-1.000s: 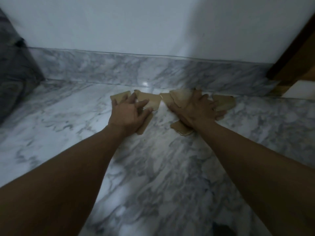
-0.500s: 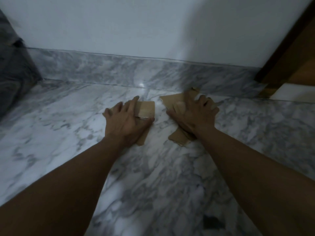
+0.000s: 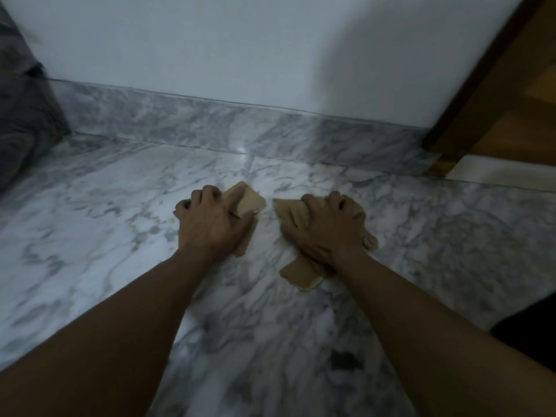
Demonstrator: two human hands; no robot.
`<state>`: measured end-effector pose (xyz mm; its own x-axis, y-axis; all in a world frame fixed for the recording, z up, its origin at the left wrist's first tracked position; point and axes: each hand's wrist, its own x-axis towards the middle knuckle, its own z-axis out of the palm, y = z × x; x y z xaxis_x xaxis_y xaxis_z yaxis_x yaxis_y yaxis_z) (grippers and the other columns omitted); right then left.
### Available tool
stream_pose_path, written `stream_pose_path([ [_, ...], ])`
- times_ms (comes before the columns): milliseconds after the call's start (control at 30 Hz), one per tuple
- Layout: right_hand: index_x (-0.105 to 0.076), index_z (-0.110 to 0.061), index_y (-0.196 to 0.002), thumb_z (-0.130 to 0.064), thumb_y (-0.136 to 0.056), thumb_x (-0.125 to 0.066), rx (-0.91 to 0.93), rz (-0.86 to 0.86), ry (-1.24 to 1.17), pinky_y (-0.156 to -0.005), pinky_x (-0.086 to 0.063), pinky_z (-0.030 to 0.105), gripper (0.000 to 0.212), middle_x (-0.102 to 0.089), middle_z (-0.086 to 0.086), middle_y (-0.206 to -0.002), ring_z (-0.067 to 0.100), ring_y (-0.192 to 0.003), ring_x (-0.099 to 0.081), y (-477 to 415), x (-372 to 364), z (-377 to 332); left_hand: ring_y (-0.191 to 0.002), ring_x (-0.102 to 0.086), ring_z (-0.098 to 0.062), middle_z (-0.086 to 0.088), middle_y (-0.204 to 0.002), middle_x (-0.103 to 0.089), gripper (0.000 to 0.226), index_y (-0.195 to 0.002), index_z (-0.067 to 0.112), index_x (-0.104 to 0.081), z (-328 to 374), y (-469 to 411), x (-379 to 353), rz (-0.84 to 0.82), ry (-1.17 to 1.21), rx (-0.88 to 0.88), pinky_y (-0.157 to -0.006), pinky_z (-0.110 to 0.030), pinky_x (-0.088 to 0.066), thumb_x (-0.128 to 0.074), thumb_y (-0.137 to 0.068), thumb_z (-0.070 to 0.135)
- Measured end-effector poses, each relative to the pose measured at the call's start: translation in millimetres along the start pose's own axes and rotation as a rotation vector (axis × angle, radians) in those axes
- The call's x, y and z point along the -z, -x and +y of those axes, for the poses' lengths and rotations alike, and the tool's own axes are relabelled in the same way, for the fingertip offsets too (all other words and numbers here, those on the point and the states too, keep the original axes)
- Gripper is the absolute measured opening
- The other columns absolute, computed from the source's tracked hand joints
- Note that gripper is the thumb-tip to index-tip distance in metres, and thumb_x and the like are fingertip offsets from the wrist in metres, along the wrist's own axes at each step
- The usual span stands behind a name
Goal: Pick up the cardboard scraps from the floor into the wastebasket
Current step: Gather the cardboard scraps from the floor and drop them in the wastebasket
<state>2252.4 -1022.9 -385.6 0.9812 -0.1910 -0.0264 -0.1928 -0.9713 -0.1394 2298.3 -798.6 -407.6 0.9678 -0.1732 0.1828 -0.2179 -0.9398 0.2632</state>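
Observation:
Brown cardboard scraps lie in two small heaps on the grey marble floor. My left hand (image 3: pixel 213 224) lies on the left heap (image 3: pixel 251 201), its fingers curled over the pieces and the index finger stretched across the top scrap. My right hand (image 3: pixel 326 228) covers the right heap (image 3: pixel 288 209), fingers curled round the pieces. One more scrap (image 3: pixel 301 273) pokes out from under my right wrist, and a small piece (image 3: pixel 370 240) shows at the hand's right side. No wastebasket is in view.
A marble skirting (image 3: pixel 270 130) and white wall run along the far side. A wooden door frame (image 3: pixel 469 115) stands at the right. A dark grey shape (image 3: pixel 21 121) fills the left corner. Something black (image 3: pixel 529 329) sits at the lower right edge.
Both hands have dragged the scraps toward me, away from the wall, bunching the spread pieces into two tighter heaps. The fingers have curled more over the cardboard.

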Motion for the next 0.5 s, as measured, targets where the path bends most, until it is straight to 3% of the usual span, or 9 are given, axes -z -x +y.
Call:
stream_pose_path([
  [133,-0.042,-0.032,-0.127,-0.098,-0.068,-0.028,-0.030,0.030,0.068,-0.096,-0.035,0.054,0.090,-0.037,0.012,-0.137,0.036,-0.117,-0.038,38.6,1.3,5.5,-0.120,-0.040,-0.028,-0.005,-0.123,-0.046,0.075,-0.145,0.040,-0.041,13.4,45.5,13.7,-0.028,-0.012,0.124,-0.100,-0.050,-0.029,-0.040,-0.081,0.078],
  [267,-0.046,-0.023,-0.124,-0.095,-0.071,-0.033,-0.014,0.063,0.067,-0.092,-0.039,0.050,0.090,-0.042,0.010,-0.130,0.032,-0.111,-0.043,89.5,1.4,22.2,-0.112,-0.042,-0.029,-0.005,-0.114,-0.047,0.072,-0.133,0.031,-0.047,29.5,100.6,24.9,-0.020,-0.006,0.174,-0.094,-0.049,-0.033,-0.049,-0.077,0.076],
  [433,-0.044,-0.023,-0.131,-0.093,-0.073,-0.038,-0.023,0.012,0.006,-0.098,-0.038,0.052,0.090,-0.037,0.010,-0.141,0.036,-0.119,-0.041,138.0,6.3,34.4,-0.117,-0.046,-0.033,-0.010,-0.127,-0.046,0.094,-0.153,0.021,-0.024,38.6,146.8,34.1,-0.044,0.034,0.233,-0.094,-0.050,-0.038,-0.055,-0.079,0.071],
  [500,-0.043,-0.028,-0.133,-0.094,-0.072,-0.037,-0.013,-0.048,-0.005,-0.100,-0.036,0.054,0.090,-0.037,0.011,-0.143,0.037,-0.123,-0.039,155.6,14.2,33.6,-0.117,-0.046,-0.035,-0.013,-0.129,-0.045,0.097,-0.153,0.017,-0.025,38.6,162.0,38.7,-0.081,0.023,0.257,-0.093,-0.051,-0.040,-0.053,-0.080,0.073],
])
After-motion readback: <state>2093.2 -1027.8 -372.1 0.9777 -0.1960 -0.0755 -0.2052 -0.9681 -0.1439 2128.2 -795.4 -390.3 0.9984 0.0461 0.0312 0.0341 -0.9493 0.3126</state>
